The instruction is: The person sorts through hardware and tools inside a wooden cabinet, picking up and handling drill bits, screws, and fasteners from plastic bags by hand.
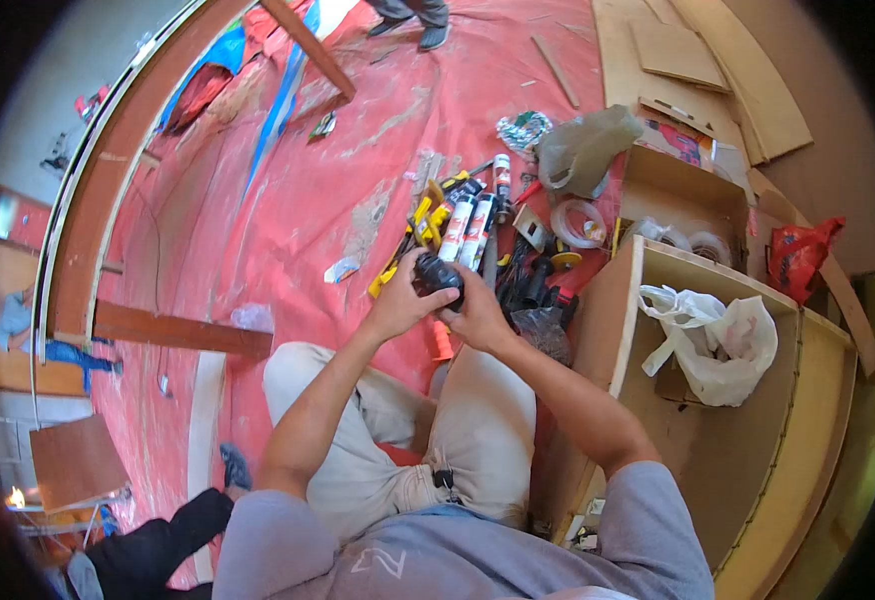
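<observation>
Above my lap, both hands are closed around a black rounded object (440,280) whose exact kind I cannot make out. My left hand (398,303) wraps its left side, and my right hand (480,318) grips it from the right; the fingers partly hide it. Just beyond the hands lie white sealant cartridges (455,232) with red markings. Another cartridge (502,183), with a dark lower part, lies farther away. Yellow-and-black tools (424,220) are heaped to the left of the cartridges. Between my knees, below the hands, is an orange handle-like piece (442,342).
A wooden drawer-like box (623,325) at my right holds a white plastic bag (728,350). A clear tape roll (578,223) and a greyish bag (586,150) lie ahead. A brown frame (183,328) stands left on red sheeting (358,130). Other people are at the left and top.
</observation>
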The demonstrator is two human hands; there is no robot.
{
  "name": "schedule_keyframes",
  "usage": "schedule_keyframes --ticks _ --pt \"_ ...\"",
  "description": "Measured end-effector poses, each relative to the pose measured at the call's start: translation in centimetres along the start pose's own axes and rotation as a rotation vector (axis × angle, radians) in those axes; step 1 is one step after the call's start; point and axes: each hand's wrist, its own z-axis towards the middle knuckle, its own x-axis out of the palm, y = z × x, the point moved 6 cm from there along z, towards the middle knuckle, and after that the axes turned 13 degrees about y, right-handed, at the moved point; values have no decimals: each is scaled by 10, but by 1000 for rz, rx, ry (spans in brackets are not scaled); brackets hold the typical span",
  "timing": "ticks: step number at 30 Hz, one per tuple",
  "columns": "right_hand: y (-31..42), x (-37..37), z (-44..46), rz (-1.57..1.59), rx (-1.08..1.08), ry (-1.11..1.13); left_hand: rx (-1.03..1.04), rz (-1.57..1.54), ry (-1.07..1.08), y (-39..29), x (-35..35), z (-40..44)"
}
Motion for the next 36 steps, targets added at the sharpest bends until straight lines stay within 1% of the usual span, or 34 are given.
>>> schedule_keyframes --ticks 1,2,3,5,6,7,9,12,16,19,22,25,26,29,30,31,32,33,34,35,36 --pt "3 2 1 13 -27 -15 -14 5 0 -9 -1 -3" --pt "4 2 1 41 7 -6 -31 10 -5 -14 -3 -7" --pt "-2 -24 -14 -75 68 17 25 22 -32 2 22 11" --pt "5 -10 -4 64 68 45 -29 97 -65 -10 7 -2" --pt "6 -4 -1 41 64 49 -46 67 -52 -6 2 -4" --pt "6 -5 0 -2 63 52 -89 120 -65 0 0 -4" --pt "9 -5 1 26 70 61 -103 191 -82 1 -1 -5" --pt "10 -3 2 152 90 104 -67 149 -90 1 -1 -4" --pt "13 2 6 269 10 201 54 153 -171 -5 -7 -6" --pt "15 1 7 321 0 259 118 70 -265 -2 -15 -5" --pt "27 -11 4 144 101 275 27 -119 -282 12 -27 -4" --pt "15 -18 5 -49 150 207 -118 84 -382 35 -54 -6" --pt "14 -20 6 -54 175 189 -162 62 -411 46 -58 -5" --pt "24 -24 9 -114 117 185 -445 -381 -272 60 -40 -6" --pt "24 -24 7 -141 33 159 -449 -403 -341 102 -34 -1" --pt "24 -25 5 -219 27 191 -441 -416 -411 170 -26 11" --pt "26 -27 5 -298 8 213 -417 -315 -463 220 -21 20" --pt "28 -23 8 -367 -14 236 -499 -234 -541 238 -11 17" --pt "37 -21 8 -406 -16 265 -561 -120 -510 280 -3 19" --pt "46 -23 7 -449 -5 295 -572 -204 -485 238 10 4" --pt "49 -23 12 -499 -45 314 -693 -1 -412 349 14 21"
